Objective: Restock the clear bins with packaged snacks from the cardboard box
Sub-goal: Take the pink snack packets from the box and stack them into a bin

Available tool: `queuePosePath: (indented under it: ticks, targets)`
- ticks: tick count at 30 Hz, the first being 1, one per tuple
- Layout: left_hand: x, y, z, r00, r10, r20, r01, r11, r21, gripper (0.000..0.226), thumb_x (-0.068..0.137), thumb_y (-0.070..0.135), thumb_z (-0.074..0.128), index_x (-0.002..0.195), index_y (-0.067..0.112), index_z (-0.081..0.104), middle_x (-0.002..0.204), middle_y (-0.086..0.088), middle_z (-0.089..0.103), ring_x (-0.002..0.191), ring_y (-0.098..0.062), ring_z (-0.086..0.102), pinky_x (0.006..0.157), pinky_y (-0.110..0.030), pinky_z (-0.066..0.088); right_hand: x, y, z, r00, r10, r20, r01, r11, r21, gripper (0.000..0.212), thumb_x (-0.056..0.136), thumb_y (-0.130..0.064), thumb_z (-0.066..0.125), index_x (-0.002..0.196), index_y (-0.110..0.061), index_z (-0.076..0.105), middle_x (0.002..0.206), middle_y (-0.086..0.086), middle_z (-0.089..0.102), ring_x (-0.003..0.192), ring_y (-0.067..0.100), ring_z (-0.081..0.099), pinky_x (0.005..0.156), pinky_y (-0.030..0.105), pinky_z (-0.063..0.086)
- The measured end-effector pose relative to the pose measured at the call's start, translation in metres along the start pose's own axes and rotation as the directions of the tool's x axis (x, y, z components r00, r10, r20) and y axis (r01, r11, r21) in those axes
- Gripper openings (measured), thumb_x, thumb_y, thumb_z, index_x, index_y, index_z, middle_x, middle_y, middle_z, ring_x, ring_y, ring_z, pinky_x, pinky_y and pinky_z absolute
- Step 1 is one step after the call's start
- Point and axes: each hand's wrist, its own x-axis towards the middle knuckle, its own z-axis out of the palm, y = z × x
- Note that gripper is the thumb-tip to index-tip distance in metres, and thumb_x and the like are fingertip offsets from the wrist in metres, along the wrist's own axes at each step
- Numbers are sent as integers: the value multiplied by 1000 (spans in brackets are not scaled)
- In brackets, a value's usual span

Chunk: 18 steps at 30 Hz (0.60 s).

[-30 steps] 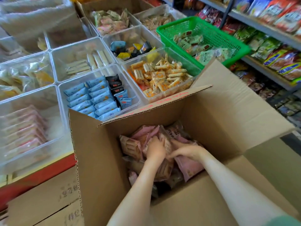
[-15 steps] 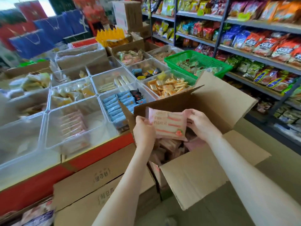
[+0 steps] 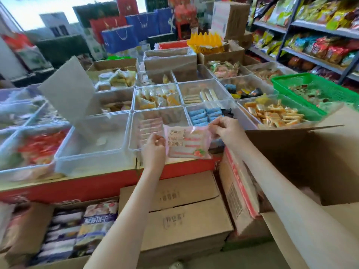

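Pink snack packet (image 3: pixel 187 142) is held just in front of the clear bin (image 3: pixel 131 133), pinched at opposite sealed edges by left hand (image 3: pixel 154 147) and right hand (image 3: pixel 227 131), and is judged light, soft, crushable, best gripped there.

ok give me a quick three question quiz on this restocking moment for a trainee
1. True or false: the left hand alone holds the pink packet.
2. The mesh basket at the far right is: A red, B green, C blue.
3. Fill in: the open cardboard box stands on the person's ____ side.
Key: 1 false, the right hand pinches its other edge; 2 B; 3 right.
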Motion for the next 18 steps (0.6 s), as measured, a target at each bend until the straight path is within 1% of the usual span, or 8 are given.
queuePosePath:
  ticks: [4,6,8,10,13,15,16,18]
  targets:
    - [69,-30,-48,997,-56,-59,58,998,34,19,93,14,44,87,24,60,88,-11,68,78,-27,62,73,-43,52,60,-3,82,999,5,47,-2,998,-59,21,90,-2,59,73,-14,61,63,4,62,59,15,59,67,30,52]
    - [103,-44,-63,996,-72,-48,74,996,47,19,93,15,43,90,27,57,88,-9,67,83,-30,65,76,-47,55,89,3,120,998,10,55,-4,995,-102,23,90,-5,59,72,-19,61,64,1,64,62,15,62,70,32,53]
    - [134,-55,-72,997,-83,-2,83,995,61,19,94,11,42,102,23,54,90,-10,67,83,-29,65,70,-43,56,116,12,150,998,28,56,-20,991,-129,23,90,-4,59,72,-18,60,66,-2,65,63,11,62,68,25,52]
    - [163,-66,-71,992,-106,65,99,989,108,25,94,11,41,116,21,49,92,-11,66,78,-25,65,59,-35,52,139,25,172,998,58,30,-53,988,-147,16,90,-4,58,77,-13,62,68,-1,65,65,12,63,68,25,51]
    - [195,-81,-60,963,-202,176,185,977,108,29,98,32,35,122,20,47,103,-10,65,89,-26,66,73,-40,57,165,51,193,989,145,7,-142,975,-170,14,89,-5,59,77,-11,63,70,2,66,69,17,65,73,31,53]
    - [213,-94,-50,930,-297,216,275,953,128,45,97,49,27,123,20,48,109,-9,63,94,-26,65,82,-44,56,176,70,203,977,210,24,-201,959,-201,20,89,-4,59,73,-16,61,70,2,67,70,20,66,73,33,54]
    - [222,-100,-45,915,-329,232,294,940,172,51,96,52,24,125,18,49,112,-10,63,94,-26,64,83,-43,55,180,79,208,970,240,37,-227,949,-218,21,89,-5,59,72,-17,60,70,3,67,71,20,66,73,33,54]
    - [236,-109,-38,893,-378,244,298,903,310,46,100,39,28,126,8,50,118,-15,61,95,-28,63,83,-40,54,185,94,215,949,309,66,-284,926,-249,20,87,-7,60,70,-17,60,69,3,67,70,19,65,70,30,54]
